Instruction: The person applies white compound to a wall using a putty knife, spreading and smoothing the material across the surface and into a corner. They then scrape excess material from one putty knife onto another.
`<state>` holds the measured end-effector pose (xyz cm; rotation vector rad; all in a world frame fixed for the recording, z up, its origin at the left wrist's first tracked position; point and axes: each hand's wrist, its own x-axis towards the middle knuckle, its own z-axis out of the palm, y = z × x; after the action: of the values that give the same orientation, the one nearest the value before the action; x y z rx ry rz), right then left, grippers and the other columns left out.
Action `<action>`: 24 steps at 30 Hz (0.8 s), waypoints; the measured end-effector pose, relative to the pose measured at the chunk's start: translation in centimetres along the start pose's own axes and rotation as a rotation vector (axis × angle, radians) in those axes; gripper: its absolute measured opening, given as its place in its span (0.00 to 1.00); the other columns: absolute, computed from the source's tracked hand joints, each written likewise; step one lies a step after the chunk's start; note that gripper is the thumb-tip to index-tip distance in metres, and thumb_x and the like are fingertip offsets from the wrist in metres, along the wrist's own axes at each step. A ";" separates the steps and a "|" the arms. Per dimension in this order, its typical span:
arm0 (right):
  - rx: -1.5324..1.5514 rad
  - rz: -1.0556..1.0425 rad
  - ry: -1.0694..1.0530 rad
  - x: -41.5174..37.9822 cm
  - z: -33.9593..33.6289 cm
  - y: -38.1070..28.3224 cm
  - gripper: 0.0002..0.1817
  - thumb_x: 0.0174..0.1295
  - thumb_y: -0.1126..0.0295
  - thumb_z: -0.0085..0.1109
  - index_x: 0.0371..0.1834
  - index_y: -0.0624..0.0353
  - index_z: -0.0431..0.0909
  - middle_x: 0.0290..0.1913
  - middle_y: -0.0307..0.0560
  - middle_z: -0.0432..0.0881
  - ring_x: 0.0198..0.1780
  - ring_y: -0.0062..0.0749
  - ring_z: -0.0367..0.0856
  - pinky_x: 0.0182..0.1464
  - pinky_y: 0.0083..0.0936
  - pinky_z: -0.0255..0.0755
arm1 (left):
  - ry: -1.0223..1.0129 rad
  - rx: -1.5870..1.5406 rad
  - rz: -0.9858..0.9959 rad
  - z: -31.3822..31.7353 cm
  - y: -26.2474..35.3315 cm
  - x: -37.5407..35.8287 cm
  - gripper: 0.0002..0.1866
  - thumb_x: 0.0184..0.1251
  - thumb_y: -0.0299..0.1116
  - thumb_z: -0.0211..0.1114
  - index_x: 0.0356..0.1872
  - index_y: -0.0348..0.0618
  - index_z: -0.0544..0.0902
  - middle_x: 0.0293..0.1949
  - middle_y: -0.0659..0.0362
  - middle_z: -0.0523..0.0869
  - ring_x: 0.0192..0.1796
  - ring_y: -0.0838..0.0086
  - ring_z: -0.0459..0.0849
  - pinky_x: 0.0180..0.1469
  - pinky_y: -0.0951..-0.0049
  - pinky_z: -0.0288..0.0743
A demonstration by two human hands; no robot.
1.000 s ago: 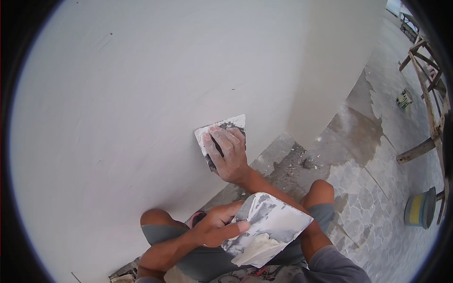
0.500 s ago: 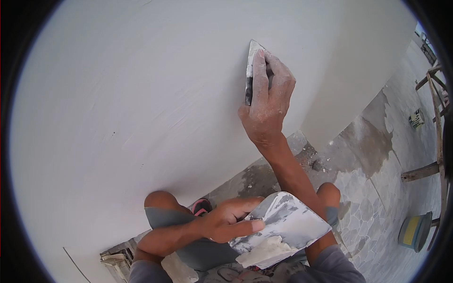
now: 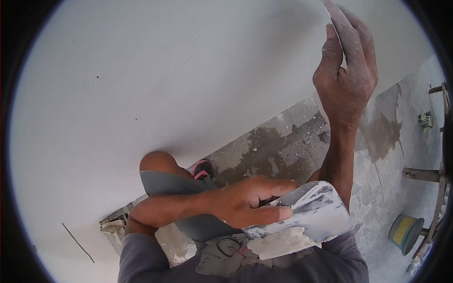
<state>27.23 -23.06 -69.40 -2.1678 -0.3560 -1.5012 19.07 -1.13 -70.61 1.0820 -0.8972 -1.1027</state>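
My left hand (image 3: 252, 200) grips a flat, rounded-corner plate (image 3: 325, 212) in front of my chest, thumb on top and fingers underneath. The plate is smeared with white putty, and a thick lump of putty (image 3: 283, 243) sits along its near edge. Up at the top right, my right hand (image 3: 349, 66) pinches a thin flat scraper (image 3: 334, 23), seen nearly edge-on against the white wall (image 3: 188, 70). Part of the scraper is hidden by the fingers or cut off by the frame's top. Pale dust coats the right fingers.
Along the wall's foot runs a floor with dark wet patches (image 3: 264, 151) and crumbs. A grey bucket with a yellow label (image 3: 406, 233) stands at the right, near a wooden frame (image 3: 424, 175). A small container (image 3: 425, 120) lies farther back. My bent knee (image 3: 160, 162) is close to the wall.
My right hand has moved up and to the right along the wall with the scraper, which has turned more edge-on. The plate in my left hand has shifted slightly right and up.
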 end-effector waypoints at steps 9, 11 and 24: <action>-0.046 -0.123 -0.094 -4.0 4.0 -1.7 0.24 0.53 0.83 0.61 0.55 0.53 0.80 0.55 0.47 0.76 0.57 0.41 0.76 0.55 0.34 0.74 | 0.009 -0.039 -0.012 0.6 -0.5 0.4 0.18 0.69 0.29 0.57 0.55 0.26 0.73 0.33 0.53 0.83 0.28 0.77 0.81 0.27 0.75 0.67; 0.032 -0.043 -0.203 -9.7 5.2 -3.2 0.27 0.49 0.80 0.65 0.57 0.51 0.79 0.58 0.47 0.74 0.60 0.43 0.73 0.60 0.41 0.69 | 0.038 -0.057 0.004 0.9 -0.8 0.5 0.18 0.69 0.30 0.57 0.55 0.26 0.73 0.32 0.54 0.83 0.27 0.77 0.80 0.27 0.75 0.67; 0.313 0.608 -0.317 -25.4 5.6 -6.6 0.25 0.55 0.86 0.50 0.60 0.65 0.71 0.55 0.59 0.73 0.55 0.52 0.74 0.56 0.39 0.70 | 0.001 -0.094 -0.061 0.8 -0.2 0.6 0.25 0.72 0.36 0.53 0.61 0.24 0.68 0.36 0.50 0.82 0.35 0.76 0.80 0.34 0.73 0.70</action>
<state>19.33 -13.10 -93.05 -2.0031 -0.0156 -0.7214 18.45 -1.91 -70.59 1.0381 -0.8082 -1.1834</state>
